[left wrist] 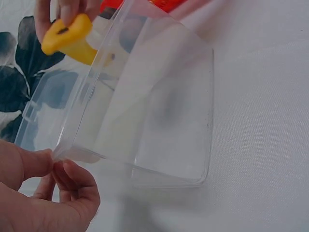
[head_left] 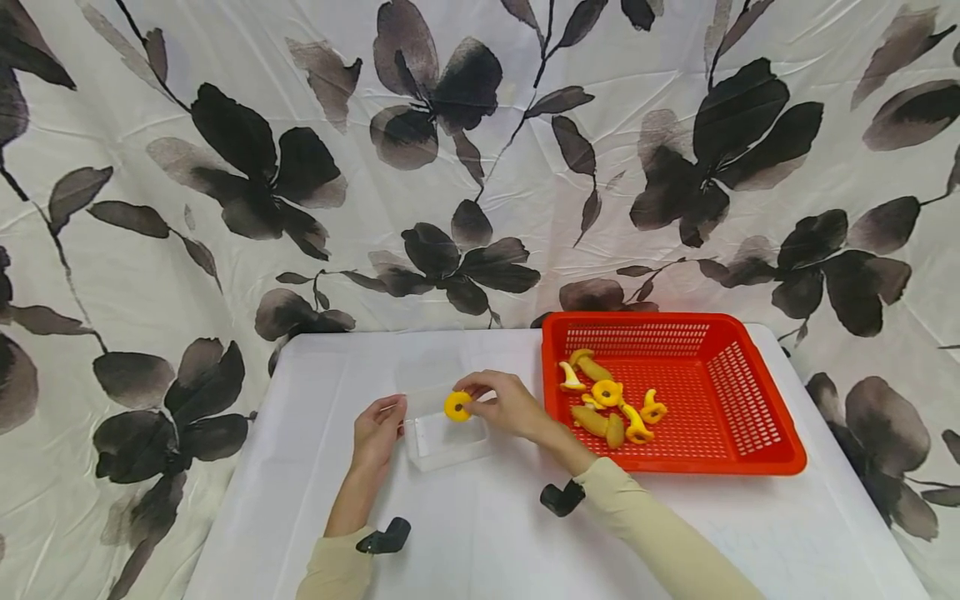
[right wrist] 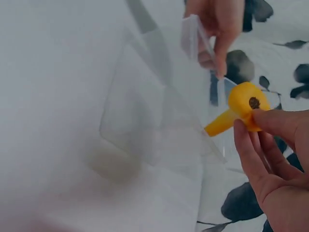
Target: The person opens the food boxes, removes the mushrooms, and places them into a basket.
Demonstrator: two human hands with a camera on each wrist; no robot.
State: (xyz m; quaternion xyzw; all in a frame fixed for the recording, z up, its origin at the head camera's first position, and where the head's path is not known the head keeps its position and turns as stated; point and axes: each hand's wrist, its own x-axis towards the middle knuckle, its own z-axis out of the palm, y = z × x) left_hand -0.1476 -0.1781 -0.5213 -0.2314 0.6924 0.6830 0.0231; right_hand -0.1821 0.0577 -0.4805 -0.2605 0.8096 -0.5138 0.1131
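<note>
My left hand [head_left: 377,435] pinches the rim at the left side of a clear plastic box [head_left: 450,457] with thumb and fingers, which the left wrist view shows closely. Over the box's opening, my right hand [head_left: 513,406] holds a yellow mushroom [head_left: 452,406] between thumb and fingers. The right wrist view shows the mushroom [right wrist: 240,99] with a dark spot on its rounded cap and its stem pointing toward the box. Through the transparent walls no other mushroom shows inside the box.
A red perforated basket [head_left: 767,417] stands to the right on the white-covered table [head_left: 300,500]. Several yellow and brownish mushrooms [head_left: 592,419] lie in its left part. The box's clear lid [left wrist: 55,89] extends behind it. A flower-patterned cloth [head_left: 450,200] hangs behind the table.
</note>
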